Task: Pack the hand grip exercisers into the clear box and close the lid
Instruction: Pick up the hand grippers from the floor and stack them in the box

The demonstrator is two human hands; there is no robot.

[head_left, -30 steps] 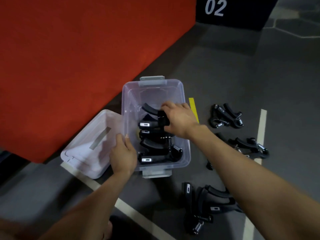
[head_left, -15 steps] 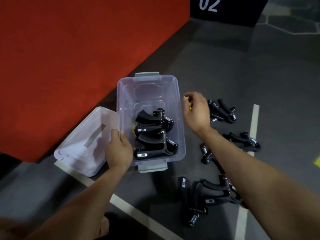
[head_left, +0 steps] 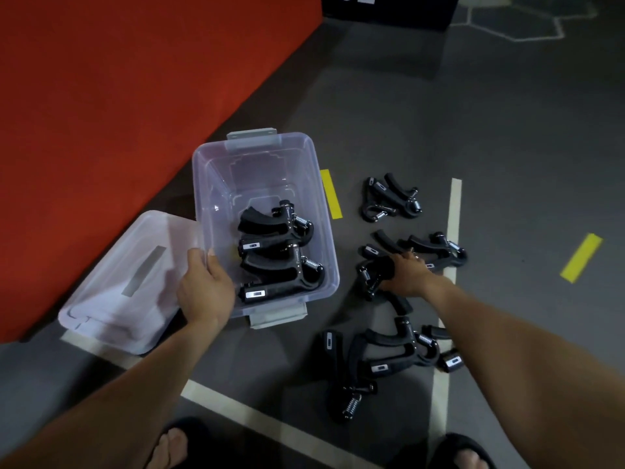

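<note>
A person crouches over a clear box (head_left: 318, 211) on a dark floor (head_left: 439, 113), beside a red mat (head_left: 118, 96). The left hand (head_left: 205, 289) grips the box's near-left rim, thumb inside the wall. Two black hand grip exercisers (head_left: 277, 255) lie stacked in the box's near half. The right hand (head_left: 404, 275) curls around another exerciser (head_left: 373, 274) on the floor, just right of the box. More exercisers lie around it: one pair (head_left: 389, 199) farther off, others (head_left: 436, 252) beside a white floor line (head_left: 453, 211), and a cluster (head_left: 375, 360) nearer the person's feet. The detached lid (head_left: 125, 286) rests against the box's left side.
</note>
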